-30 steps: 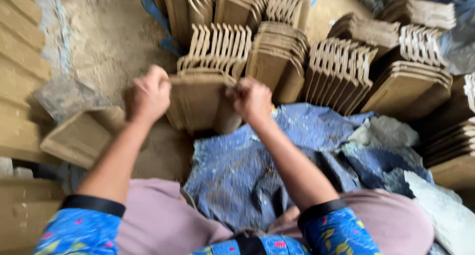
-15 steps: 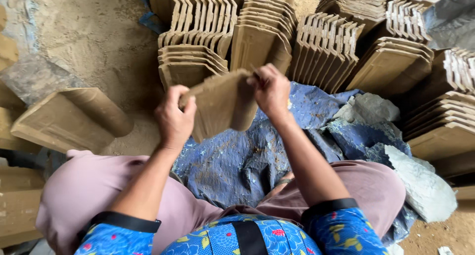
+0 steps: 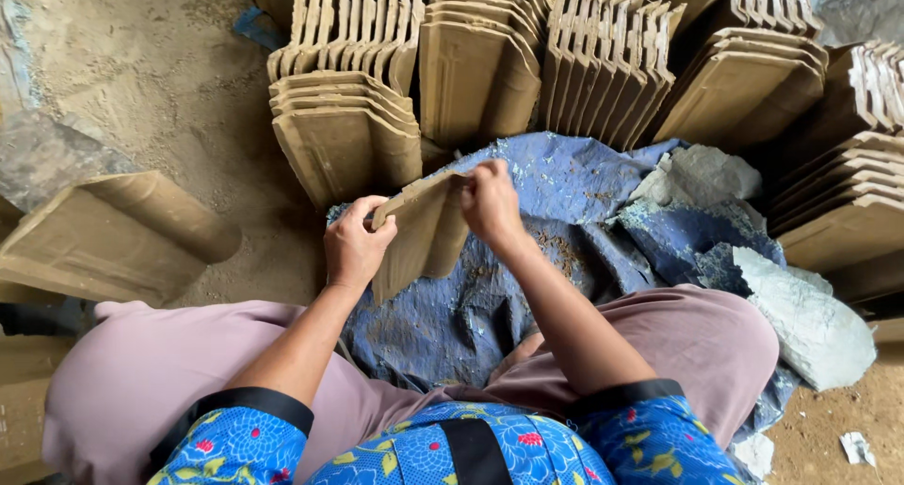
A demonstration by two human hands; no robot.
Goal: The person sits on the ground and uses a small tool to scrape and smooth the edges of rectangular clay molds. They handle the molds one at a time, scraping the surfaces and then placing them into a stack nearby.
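Observation:
I hold one tan unfired clay roof tile [image 3: 424, 235] tilted over a blue tarp [image 3: 527, 278] that lies across my lap. My left hand [image 3: 355, 245] grips the tile's near left edge. My right hand [image 3: 490, 202] clasps its upper right corner. Just beyond the tile stands a stack of the same clay tiles [image 3: 344, 132] on the sandy ground.
Rows of stacked tiles [image 3: 603, 61] stand on edge across the back and along the right [image 3: 847, 202]. A single tile [image 3: 113, 235] lies on the ground at left. A pale grey clay slab [image 3: 810, 320] rests on the tarp at right. Sandy floor [image 3: 160, 61] spreads at upper left.
My hands lifted a tile off the stack ahead and drew it back toward my lap. The view has tilted down and come closer to the tarp.

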